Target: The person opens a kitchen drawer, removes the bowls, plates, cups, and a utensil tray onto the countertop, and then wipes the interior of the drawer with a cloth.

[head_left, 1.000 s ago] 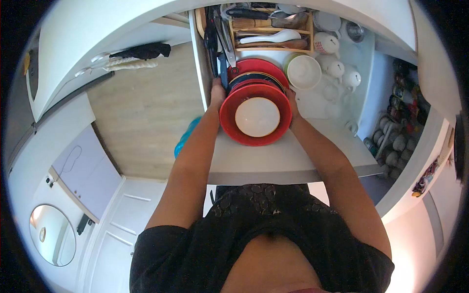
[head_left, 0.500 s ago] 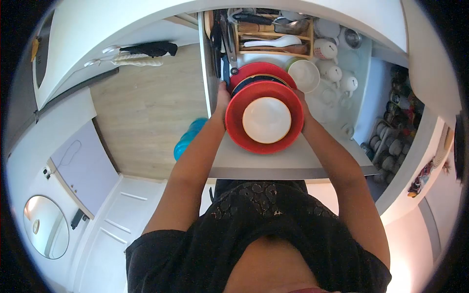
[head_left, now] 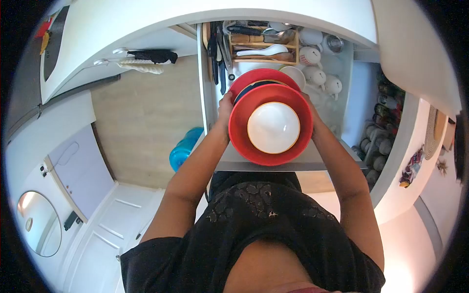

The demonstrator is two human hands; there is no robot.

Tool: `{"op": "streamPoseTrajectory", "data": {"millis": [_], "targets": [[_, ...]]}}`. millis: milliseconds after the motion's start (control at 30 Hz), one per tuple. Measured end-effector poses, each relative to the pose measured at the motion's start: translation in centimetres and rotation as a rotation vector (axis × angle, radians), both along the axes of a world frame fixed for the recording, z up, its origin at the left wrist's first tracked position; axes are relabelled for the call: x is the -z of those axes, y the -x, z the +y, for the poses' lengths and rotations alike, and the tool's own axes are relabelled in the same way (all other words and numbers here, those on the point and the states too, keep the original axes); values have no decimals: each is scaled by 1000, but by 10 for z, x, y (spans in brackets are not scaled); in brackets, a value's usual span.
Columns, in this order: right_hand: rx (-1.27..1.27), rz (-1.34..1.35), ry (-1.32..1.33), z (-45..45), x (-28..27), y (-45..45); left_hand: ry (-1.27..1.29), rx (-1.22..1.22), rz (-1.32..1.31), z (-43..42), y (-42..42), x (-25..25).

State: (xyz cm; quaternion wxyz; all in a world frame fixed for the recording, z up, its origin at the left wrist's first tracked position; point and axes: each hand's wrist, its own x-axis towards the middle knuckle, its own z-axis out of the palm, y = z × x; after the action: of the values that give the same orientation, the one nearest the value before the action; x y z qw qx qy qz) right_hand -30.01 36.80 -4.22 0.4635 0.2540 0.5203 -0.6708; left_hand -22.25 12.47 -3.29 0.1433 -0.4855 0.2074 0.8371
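Both my hands hold a stack of bowls above the open drawer. A white bowl with a gold rim (head_left: pixel 273 128) sits inside a red bowl (head_left: pixel 238 128). Behind and below them show a dark bowl (head_left: pixel 254 88) and another red bowl (head_left: pixel 259 74). My left hand (head_left: pixel 225 107) grips the stack's left side, and my right hand (head_left: pixel 313 111) is at its right side. Most of the fingers are hidden by the bowls. Just beyond the stack, a white cup with a greenish rim (head_left: pixel 293 74) stands partly covered in the drawer.
The drawer's front edge (head_left: pixel 288 166) lies close to my body. Inside are a wooden utensil tray (head_left: pixel 264 60), knives (head_left: pixel 222 49) along the left and white mugs (head_left: pixel 315 75) on the right. A lower drawer (head_left: pixel 359 102) holds cans. A blue bottle (head_left: pixel 183 150) stands on the floor.
The bowl stack has risen toward my head and shifted slightly right and nearer my body, with both hands still around it. More of the drawer's left side shows.
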Motion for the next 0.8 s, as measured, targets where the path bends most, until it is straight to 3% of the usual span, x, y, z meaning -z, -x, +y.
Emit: {"op": "streamPoseTrajectory", "data": {"millis": [100,133,200,300,400,500,567,733,800], "targets": [[2,154,-232,0,-31,4,22,69,77,2,1,-30],[3,170,-228,1,-37,6,27,68,93,0,-2,-22],[-88,328,-287,1,-55,9,292,191,38,-5,-4,-17],[-182,415,-356,-6,-96,11,294,165,89,-7,-9,-45],[-123,453,-192,-12,-123,8,319,238,126,-17,-18,-69],[-121,456,-6,-9,-127,5,372,195,148,-12,-12,-148],[-134,515,-20,-7,-119,2,327,175,228,-19,-19,-152],[-210,580,-36,-37,-182,9,521,343,266,-38,-24,-152],[-231,564,-45,-39,-176,17,499,361,295,-50,-25,-140]]}}
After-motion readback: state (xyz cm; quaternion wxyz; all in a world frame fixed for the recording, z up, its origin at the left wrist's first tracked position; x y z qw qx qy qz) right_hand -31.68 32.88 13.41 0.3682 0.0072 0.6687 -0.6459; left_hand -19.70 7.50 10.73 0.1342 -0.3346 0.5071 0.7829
